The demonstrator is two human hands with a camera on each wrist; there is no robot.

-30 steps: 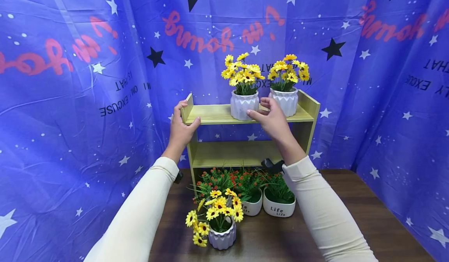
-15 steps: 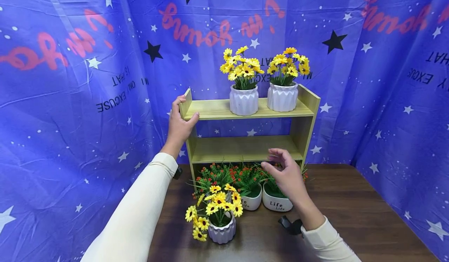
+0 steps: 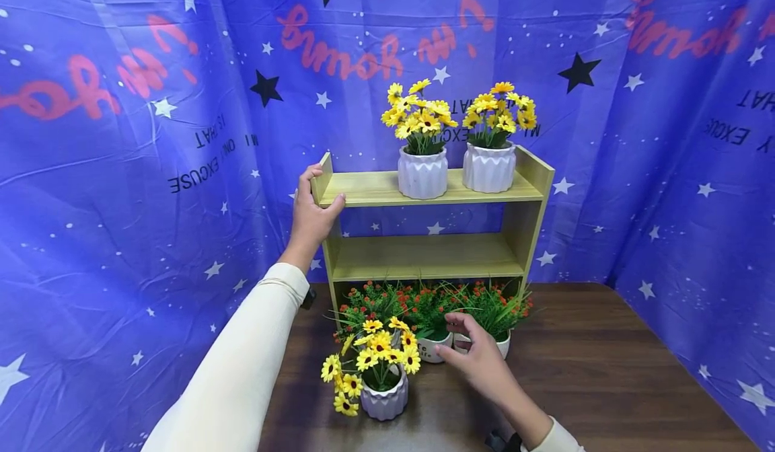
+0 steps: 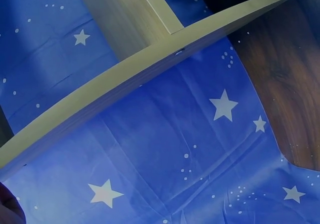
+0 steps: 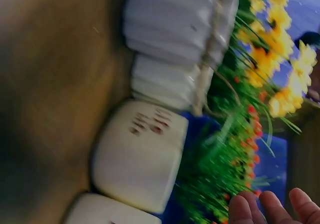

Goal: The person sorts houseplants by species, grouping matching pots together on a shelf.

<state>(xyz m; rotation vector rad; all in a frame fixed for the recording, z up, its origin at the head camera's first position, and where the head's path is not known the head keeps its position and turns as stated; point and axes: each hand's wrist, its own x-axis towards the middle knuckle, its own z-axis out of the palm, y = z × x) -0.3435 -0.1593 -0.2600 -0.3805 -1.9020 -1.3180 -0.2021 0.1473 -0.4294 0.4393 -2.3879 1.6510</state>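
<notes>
My left hand (image 3: pixel 311 216) grips the top left corner of a light wooden shelf (image 3: pixel 424 255), fingers over the side panel and thumb at the top board's front edge. In the left wrist view, the shelf's side panel (image 4: pixel 100 89) runs across the frame. My right hand (image 3: pixel 481 364), fingers apart and holding nothing, hovers over the table in front of white pots with red-flowered greenery (image 3: pixel 493 304). Left of it stands a ridged pot of yellow flowers (image 3: pixel 384 398). In the right wrist view, fingertips (image 5: pixel 270 206) show beside the greenery and a white lettered pot (image 5: pixel 140 156).
Two ridged white pots with yellow flowers, one at centre (image 3: pixel 422 175) and one at right (image 3: pixel 489 168), stand on the top board. A dark wooden table (image 3: pixel 581 371) bears everything. Blue star-patterned cloth (image 3: pixel 151 237) hangs behind and at the sides.
My right hand has left the middle pot on the top board and come down to the table's front, then shifted slightly left and lower. My left hand keeps its grip on the shelf.
</notes>
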